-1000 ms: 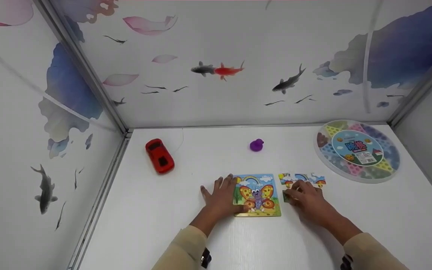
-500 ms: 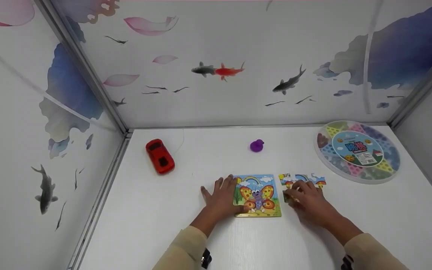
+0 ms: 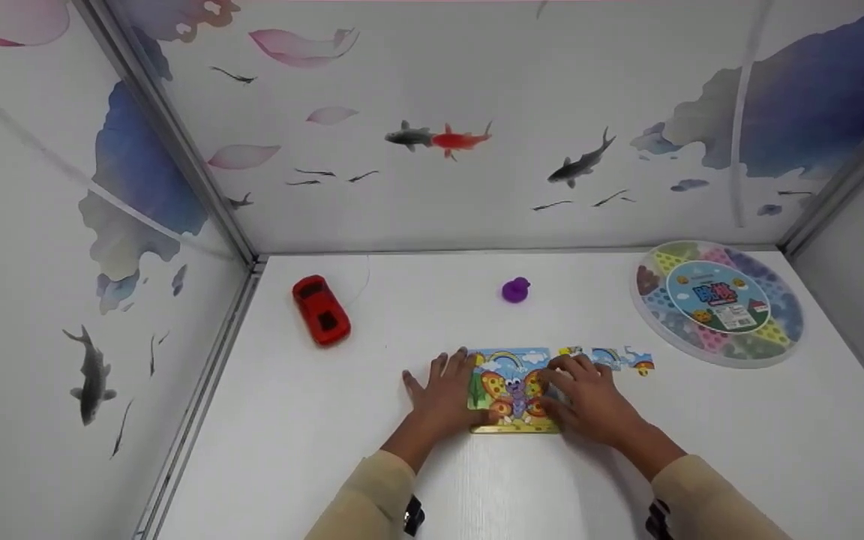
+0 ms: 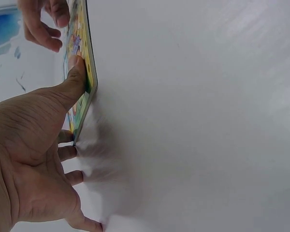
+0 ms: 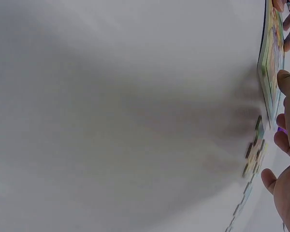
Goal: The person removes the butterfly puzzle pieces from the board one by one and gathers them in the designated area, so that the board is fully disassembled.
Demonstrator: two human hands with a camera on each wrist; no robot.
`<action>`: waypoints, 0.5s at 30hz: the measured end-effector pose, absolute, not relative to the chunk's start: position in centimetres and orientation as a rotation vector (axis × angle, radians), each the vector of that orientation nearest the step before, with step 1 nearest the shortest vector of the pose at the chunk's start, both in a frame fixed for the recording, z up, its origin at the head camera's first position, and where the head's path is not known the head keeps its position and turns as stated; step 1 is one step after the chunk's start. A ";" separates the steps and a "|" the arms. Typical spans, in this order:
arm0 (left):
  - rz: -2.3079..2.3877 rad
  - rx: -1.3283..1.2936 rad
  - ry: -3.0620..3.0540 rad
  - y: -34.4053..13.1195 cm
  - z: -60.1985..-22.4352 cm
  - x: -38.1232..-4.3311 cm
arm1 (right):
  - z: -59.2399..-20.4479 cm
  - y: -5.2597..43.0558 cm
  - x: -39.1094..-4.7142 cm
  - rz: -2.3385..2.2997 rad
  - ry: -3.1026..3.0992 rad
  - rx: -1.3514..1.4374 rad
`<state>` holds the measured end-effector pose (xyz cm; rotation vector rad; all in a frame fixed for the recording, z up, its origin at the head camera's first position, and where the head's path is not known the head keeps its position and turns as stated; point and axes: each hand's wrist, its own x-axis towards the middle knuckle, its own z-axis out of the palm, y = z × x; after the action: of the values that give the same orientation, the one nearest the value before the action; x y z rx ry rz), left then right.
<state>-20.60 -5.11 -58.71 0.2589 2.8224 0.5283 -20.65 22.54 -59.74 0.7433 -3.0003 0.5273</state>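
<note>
A butterfly picture puzzle (image 3: 511,364) lies flat on the white table. My left hand (image 3: 441,397) rests at its left side, fingers spread, with the thumb (image 4: 73,79) pressing on the picture. Over the puzzle's right side, my right hand (image 3: 593,399) has its fingertips on or close above the picture, and no piece shows between them. Right of the puzzle are several loose jigsaw pieces (image 3: 606,358), partly hidden by that hand. In the right wrist view, loose pieces (image 5: 253,157) lie beside the puzzle's corner, below the right thumb (image 5: 284,79).
A red toy car (image 3: 321,310) sits at the back left. A small purple rubber duck (image 3: 515,290) stands behind the puzzle. At the back right lies a round, colourful game box (image 3: 717,304). Printed wall panels (image 3: 477,202) border the table at the back and sides.
My right hand has moved left, from the loose pieces onto the puzzle's right side. My left hand stays in place on the puzzle's left side.
</note>
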 end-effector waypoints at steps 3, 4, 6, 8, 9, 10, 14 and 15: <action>0.517 0.264 2.824 -5.2 -58.6 -20.6 | -59.9 21.2 -20.9 0.537 -2.993 0.777; 0.514 0.265 2.822 -5.2 -58.6 -20.6 | -60.0 20.8 -21.0 0.539 -2.992 0.786; 0.516 0.270 2.820 -5.2 -58.6 -20.6 | -60.1 20.1 -21.1 0.549 -2.997 0.790; 0.518 0.273 2.820 -5.2 -58.6 -20.7 | -60.2 19.4 -21.2 0.552 -3.000 0.788; 0.518 0.272 2.814 -5.2 -58.6 -20.7 | -60.2 19.1 -21.3 0.548 -3.003 0.786; 0.522 0.271 2.809 -5.2 -58.7 -20.8 | -60.2 18.9 -21.3 0.544 -3.004 0.784; 0.544 0.269 2.809 -5.2 -59.1 -20.9 | -60.2 18.1 -21.4 0.532 -3.014 0.792; 0.551 0.266 2.804 -5.2 -59.2 -20.9 | -60.2 17.9 -21.5 0.531 -3.018 0.797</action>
<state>-20.89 -5.20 -59.23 0.2664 2.8039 0.5510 -21.47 17.94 -60.16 0.7965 -3.0182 0.5313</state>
